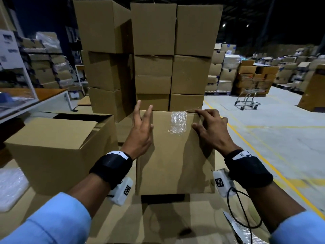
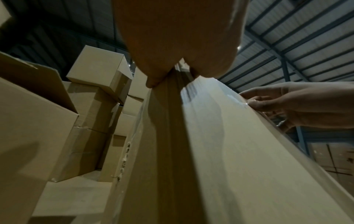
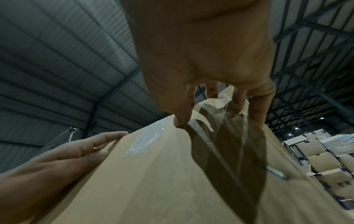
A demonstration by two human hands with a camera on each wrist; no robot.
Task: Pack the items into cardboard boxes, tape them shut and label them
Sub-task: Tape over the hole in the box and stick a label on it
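On the matte cardboard box [image 1: 175, 155] with crinkled clear tape [image 1: 178, 122], both hands' grips rest spread, left [image 1: 141, 127], right [image 1: 212, 131].

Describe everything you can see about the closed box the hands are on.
The closed box is plain brown cardboard with a crinkled patch of clear tape near its far top edge. It sits before a tall stack of boxes. The left hand lies against its left edge, fingers straight; the right hand rests on its far right corner.

both hands [image 1: 140, 131] [image 1: 211, 129] reach forward, fingers straight and spread.
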